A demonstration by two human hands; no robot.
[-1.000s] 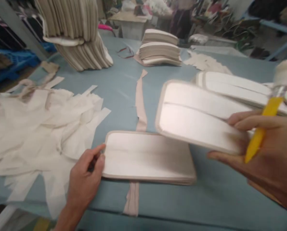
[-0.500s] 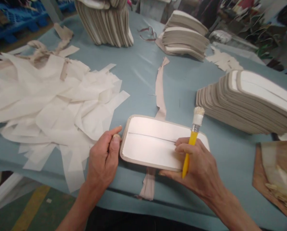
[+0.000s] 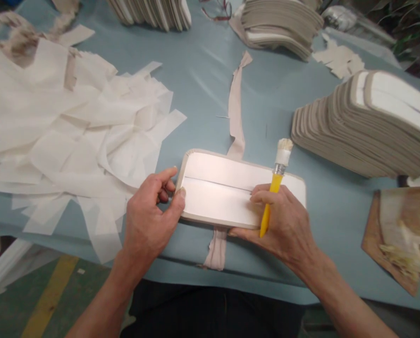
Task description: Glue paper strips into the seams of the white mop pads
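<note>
A white rounded rectangular panel [image 3: 213, 197] with a beige fabric-covered edge and a dark line along its length lies before me. My left hand [image 3: 153, 206] grips its left end, thumb over the lower left corner and index finger along the side. My right hand [image 3: 283, 216] holds a paintbrush [image 3: 274, 183] with a yellow handle, its whitish bristles pointing up and away. The same hand also bears on the panel's right part, fingertips on the white face and thumb by the near edge. A pale pink fabric strip [image 3: 235, 112] runs under the panel and shows beyond both long sides.
White paper-like strips [image 3: 72, 136] are heaped at left. Stacked panels stand at right [image 3: 358, 126], at back right [image 3: 278, 26] and at back left [image 3: 150, 11]. Eyeglasses [image 3: 219, 10] lie between the back stacks. A glue-crusted board [image 3: 400, 234] is at lower right on the blue-green table [image 3: 196, 84].
My left thumb has moved onto the panel's left corner, and the left fingers have loosened from a closer curl. The view has tipped downward. The brush stays in my right hand.
</note>
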